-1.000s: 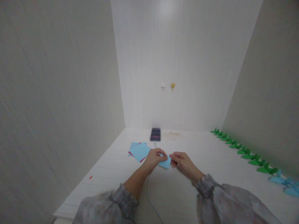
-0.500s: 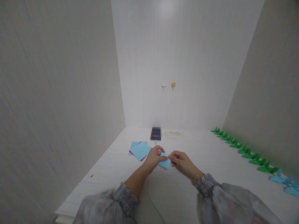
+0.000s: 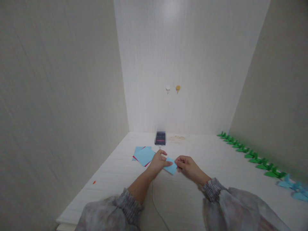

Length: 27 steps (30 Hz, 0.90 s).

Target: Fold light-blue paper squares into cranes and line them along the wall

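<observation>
Between my hands is a folded sheet of light-blue paper, lifted or resting just over the table; I cannot tell which. My left hand is closed on its left side, the thumb lying across the top face. At the paper's right corner, my right hand pinches the edge between thumb and fingertips. Loose blue paper squares with dark-red edges showing beneath lie on the table just left of my left hand.
A phone stands near the back wall, and a white cable runs toward me. Folded green paper pieces and light-blue ones line the right wall. A small orange scrap lies at left. Two hooks are on the wall.
My right hand has shifted very slightly to the right along the paper's corner. My left hand keeps its hold, and the other things lie as before.
</observation>
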### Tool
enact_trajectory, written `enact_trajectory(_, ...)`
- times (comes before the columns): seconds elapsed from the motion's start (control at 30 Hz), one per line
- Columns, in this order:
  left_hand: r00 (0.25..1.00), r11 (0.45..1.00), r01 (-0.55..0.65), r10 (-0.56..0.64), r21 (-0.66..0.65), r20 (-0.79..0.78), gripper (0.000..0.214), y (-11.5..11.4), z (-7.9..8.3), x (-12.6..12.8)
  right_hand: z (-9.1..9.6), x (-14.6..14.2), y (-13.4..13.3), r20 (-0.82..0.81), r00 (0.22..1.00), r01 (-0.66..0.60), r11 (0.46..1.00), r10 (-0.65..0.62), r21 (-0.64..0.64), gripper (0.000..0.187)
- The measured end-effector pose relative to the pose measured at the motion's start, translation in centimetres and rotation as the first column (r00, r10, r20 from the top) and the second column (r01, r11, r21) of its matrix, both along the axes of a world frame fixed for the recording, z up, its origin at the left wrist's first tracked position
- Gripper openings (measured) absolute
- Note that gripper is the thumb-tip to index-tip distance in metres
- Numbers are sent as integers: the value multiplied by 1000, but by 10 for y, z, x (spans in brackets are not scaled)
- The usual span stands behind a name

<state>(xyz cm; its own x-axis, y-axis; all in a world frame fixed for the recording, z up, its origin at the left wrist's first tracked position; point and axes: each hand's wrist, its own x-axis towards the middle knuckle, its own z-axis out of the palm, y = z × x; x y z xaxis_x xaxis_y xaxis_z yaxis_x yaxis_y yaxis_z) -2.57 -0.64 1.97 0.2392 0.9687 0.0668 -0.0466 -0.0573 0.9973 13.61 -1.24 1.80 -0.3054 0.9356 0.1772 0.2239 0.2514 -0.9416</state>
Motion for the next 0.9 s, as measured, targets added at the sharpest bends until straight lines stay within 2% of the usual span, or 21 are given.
enact_trajectory(0.23,997,999,-19,21,-27,76,45,-1,2,0,-2,2,2,-12,1000,15,1000,-15,22,22)
enact_trajectory(0.37,998,998,-41,43,-43,50,48,-2,4,0,-4,1,2,-13,1000,-9,1000,9,27,21)
enact_trajectory(0.53,1000,1000,7,-6,-23,27,49,-3,3,0,-8,0,2,1,1000,-23,1000,23,6,19)
enact_trajectory(0.7,982,992,113,-102,-61,160,59,-1,5,-3,-5,3,5,-3,999,40,999,-40,15,24)
enact_trajectory(0.9,968,995,60,-39,-75,247,44,-2,10,-9,0,7,4,-39,998,54,997,-52,54,24)
